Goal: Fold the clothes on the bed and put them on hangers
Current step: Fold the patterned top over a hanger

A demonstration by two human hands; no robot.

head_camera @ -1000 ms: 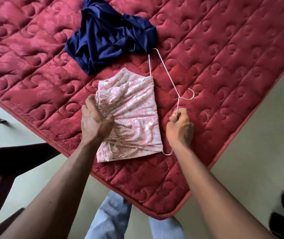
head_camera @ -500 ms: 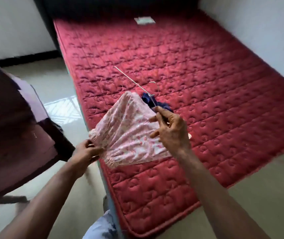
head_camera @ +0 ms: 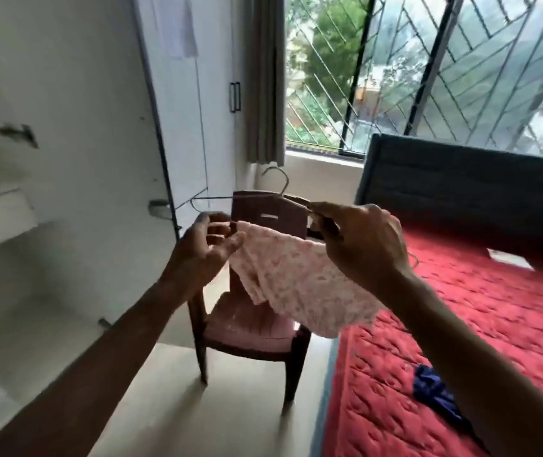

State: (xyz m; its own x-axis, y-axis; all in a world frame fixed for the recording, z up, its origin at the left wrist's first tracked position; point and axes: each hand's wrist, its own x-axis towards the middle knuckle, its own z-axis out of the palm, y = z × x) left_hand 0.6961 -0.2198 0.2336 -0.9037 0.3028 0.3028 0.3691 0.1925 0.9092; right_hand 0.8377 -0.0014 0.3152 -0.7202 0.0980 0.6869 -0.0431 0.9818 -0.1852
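- My right hand (head_camera: 362,249) is curled tight round the sloping arm of a thin silver wire hanger (head_camera: 286,181), just below its hook, and holds it up in the air before me.
- My left hand (head_camera: 204,255) is at the hanger's other end, apart from the right, with its fingers (head_camera: 230,242) half bent against the edge of the cloth; I cannot tell whether they pinch it or only touch it.
- A pale pink patterned garment (head_camera: 296,282) is folded over the hanger's bottom bar between my two hands and hangs down in loose folds.
- Behind the garment stands a dark brown plastic chair (head_camera: 291,374), with a pink cloth (head_camera: 247,324) lying on its seat.
- To my right lies the red quilted mattress (head_camera: 478,324), with a crumpled navy blue garment (head_camera: 435,390) on it near my right forearm.
- A dark grey headboard (head_camera: 461,186) stands at the far end of the mattress, below a window with a diagonal grille (head_camera: 461,61).
- A grey curtain (head_camera: 263,77) hangs beside the window, and a white wardrobe (head_camera: 98,94) fills the left.
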